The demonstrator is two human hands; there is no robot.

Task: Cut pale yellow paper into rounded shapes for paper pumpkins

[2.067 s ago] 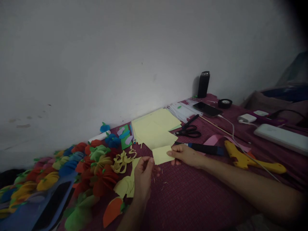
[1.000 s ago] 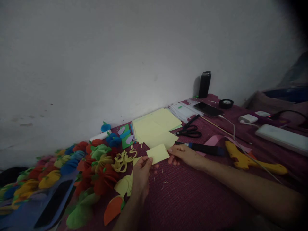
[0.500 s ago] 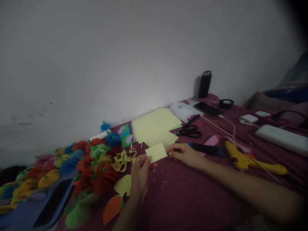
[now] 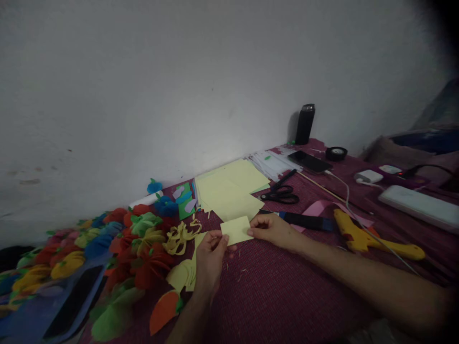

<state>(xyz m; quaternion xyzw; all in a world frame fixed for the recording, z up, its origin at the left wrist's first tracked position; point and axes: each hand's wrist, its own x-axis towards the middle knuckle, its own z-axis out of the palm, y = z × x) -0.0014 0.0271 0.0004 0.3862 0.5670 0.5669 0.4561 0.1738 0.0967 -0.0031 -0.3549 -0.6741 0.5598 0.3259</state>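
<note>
A small pale yellow piece of paper (image 4: 235, 230) is held up between my two hands over the table. Its left edge is pinched by my left hand (image 4: 211, 253), thumb on top. My right hand (image 4: 270, 231) grips its right edge between thumb and fingertips. Just beyond lies a stack of larger yellow sheets (image 4: 231, 184). Left of my left hand are curly yellow paper scraps (image 4: 179, 237) and cut yellow rounded pieces (image 4: 182, 274). An orange half-round piece (image 4: 164, 311) rests nearer me.
Colourful paper pumpkins (image 4: 143, 248) crowd the left side. Black scissors (image 4: 281, 193), a dark-handled cutter (image 4: 304, 220) and a yellow glue gun (image 4: 369, 236) lie to the right. Farther back are a phone (image 4: 310, 161), a tape roll (image 4: 336, 153), a black bottle (image 4: 305, 124) and a white power strip (image 4: 419, 205).
My right hand has closed onto the yellow paper's right edge more firmly, and the paper is now more level and turned towards me. The camera view has shifted slightly.
</note>
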